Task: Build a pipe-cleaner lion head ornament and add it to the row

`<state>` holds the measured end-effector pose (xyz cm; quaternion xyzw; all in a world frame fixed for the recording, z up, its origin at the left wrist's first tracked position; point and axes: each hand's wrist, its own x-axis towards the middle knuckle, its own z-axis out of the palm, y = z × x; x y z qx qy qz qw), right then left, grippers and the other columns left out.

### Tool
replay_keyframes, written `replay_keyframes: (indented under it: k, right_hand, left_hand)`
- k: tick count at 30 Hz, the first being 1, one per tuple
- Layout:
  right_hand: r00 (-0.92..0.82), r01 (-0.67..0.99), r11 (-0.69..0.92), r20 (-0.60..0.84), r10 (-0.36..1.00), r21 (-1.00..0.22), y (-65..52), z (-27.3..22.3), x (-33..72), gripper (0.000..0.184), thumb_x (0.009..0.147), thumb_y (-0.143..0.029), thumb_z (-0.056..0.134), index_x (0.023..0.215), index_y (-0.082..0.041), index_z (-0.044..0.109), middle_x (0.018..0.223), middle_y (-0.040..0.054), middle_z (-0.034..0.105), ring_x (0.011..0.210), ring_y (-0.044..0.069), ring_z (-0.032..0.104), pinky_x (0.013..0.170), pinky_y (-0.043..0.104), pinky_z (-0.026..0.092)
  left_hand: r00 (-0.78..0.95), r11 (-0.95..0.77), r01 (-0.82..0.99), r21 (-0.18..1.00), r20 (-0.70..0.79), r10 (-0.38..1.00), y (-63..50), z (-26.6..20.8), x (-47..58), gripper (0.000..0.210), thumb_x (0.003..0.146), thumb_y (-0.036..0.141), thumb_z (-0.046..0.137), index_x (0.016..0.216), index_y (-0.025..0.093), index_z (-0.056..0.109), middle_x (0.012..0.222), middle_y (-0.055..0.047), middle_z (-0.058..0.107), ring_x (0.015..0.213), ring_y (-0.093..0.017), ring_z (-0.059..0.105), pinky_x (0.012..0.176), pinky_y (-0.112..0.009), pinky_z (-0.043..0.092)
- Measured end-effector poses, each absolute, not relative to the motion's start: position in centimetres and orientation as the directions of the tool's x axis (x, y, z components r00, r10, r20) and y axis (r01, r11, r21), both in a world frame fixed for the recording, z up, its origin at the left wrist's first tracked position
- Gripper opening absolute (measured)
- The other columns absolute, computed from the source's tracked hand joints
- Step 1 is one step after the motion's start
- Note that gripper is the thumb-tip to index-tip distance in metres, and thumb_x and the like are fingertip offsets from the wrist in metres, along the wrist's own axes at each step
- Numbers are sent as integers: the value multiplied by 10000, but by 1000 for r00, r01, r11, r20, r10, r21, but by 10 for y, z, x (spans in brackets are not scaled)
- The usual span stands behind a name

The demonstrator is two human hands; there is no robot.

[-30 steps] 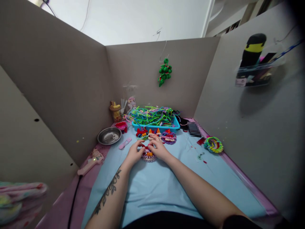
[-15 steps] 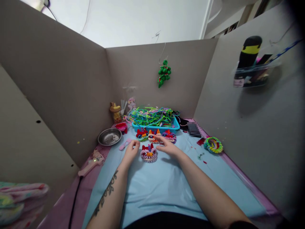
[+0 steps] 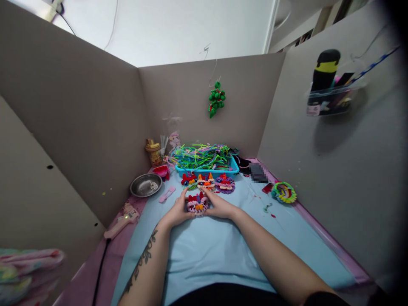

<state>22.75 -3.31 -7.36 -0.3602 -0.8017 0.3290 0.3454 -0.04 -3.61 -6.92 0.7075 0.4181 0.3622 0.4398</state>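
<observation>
A small crocheted animal head (image 3: 198, 204) in red, pink and purple, with round eyes and an orange nose, sits on the blue sheet before me. My left hand (image 3: 178, 210) clasps it from the left, thumb low at the front and fingers along the far side. From the right, my right hand (image 3: 220, 205) grips it in the same way. Just beyond stand three similar heads: a red and green one (image 3: 189, 181), an orange and white one (image 3: 206, 181) and a purple one (image 3: 225, 183). A pink clip-like strip (image 3: 167, 194) lies left of my left hand.
A blue tray (image 3: 207, 173) heaped with yarn stands behind the heads. At left are a metal bowl (image 3: 140, 186) with white beads and a corded pink glue gun (image 3: 123, 223). A yellow-green yarn ring (image 3: 284, 193) lies at right; grey partitions (image 3: 204, 93) surround the table.
Both hands have moved in from beside the crocheted head and closed on its two sides. My right hand has drawn back from in front of the heads behind. The view has shifted slightly.
</observation>
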Motion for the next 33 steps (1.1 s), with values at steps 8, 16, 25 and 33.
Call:
replay_keyframes:
  k: [8, 16, 25, 33]
  right_hand:
    - [-376, -60, 269, 271, 886, -961, -34, -66, 214, 825, 622, -136, 678, 1345, -272, 307, 1358, 88, 404, 1120, 213, 527, 934, 373, 425]
    - [-249, -603, -93, 76, 966, -792, -35, -52, 209, 354, 689, -209, 685, 1027, -189, 583, 1000, 60, 661, 863, 153, 639, 783, 282, 501]
    - [-297, -688, -302, -123, 947, -660, -32, -62, 210, 196, 748, -195, 619, 936, -231, 578, 753, -18, 697, 641, 149, 651, 553, 271, 508]
    - [-272, -703, -226, -39, 962, -674, -34, -63, 209, 246, 707, -183, 636, 939, -235, 572, 793, -32, 698, 713, 150, 656, 636, 285, 514]
  left_hand:
    - [337, -105, -79, 991, 126, 933, -35, -56, 7, 973, 593, 161, 746, 1387, 272, 194, 1235, -134, 482, 921, -207, 608, 786, -340, 491]
    - [322, 77, -398, 914, 60, 945, -38, -44, 7, 710, 607, 131, 751, 1243, 215, 446, 1241, -122, 500, 1007, -225, 585, 839, -334, 480]
    - [377, 125, -438, 890, 56, 924, -38, -44, 9, 691, 624, 123, 748, 1242, 216, 454, 1239, -111, 520, 1000, -197, 588, 816, -283, 483]
    - [376, 236, -504, 831, -35, 926, -33, -50, 7, 365, 791, 262, 611, 1136, 172, 536, 1078, -90, 622, 826, -136, 631, 713, -245, 518]
